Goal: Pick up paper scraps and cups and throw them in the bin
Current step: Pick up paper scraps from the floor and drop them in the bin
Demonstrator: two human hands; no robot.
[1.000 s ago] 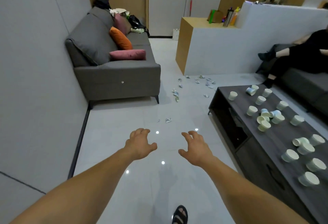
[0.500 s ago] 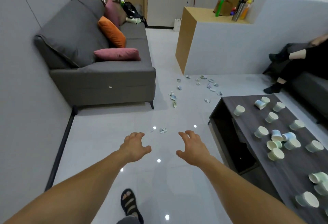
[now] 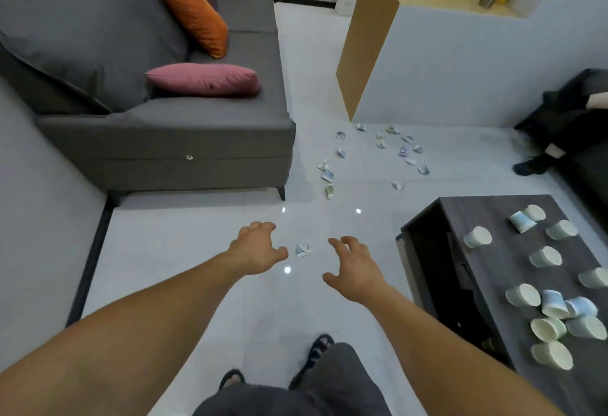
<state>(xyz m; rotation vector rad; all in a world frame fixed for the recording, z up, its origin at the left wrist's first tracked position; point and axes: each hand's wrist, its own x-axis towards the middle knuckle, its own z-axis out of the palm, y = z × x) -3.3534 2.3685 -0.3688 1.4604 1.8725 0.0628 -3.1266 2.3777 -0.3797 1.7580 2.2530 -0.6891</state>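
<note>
One crumpled paper scrap [image 3: 302, 250] lies on the pale glossy floor [image 3: 184, 251], right between the person's two outstretched hands. The left hand [image 3: 258, 247] hangs just beside it on one side, the right hand [image 3: 353, 270] a little farther off on the other. Both have their fingers spread and loosely hooked, and neither is grasping anything or touching the scrap.

Farther along the floor, a loose scatter of more scraps [image 3: 381, 152] spreads from the sofa's corner towards the foot of a white partition counter [image 3: 460, 63] (each scrap small and folded up on itself, pale with bits of blue).

To the right stands a dark wood-grain coffee table [image 3: 477, 210] with paper cups [image 3: 477, 237] strewn across its top, several of them tipped over, some white and some blue-tinted.

On the left, a grey sofa [image 3: 164, 139] sits against the wall with a pink cushion [image 3: 204, 79] lying flat on the seat and an orange cushion [image 3: 194, 14] propped behind it.

At the far right edge another person's dark-clad leg [image 3: 559, 139] reaches to the floor. Down at the bottom, the person's own sandalled foot [image 3: 316, 349] and dark trousers show.
</note>
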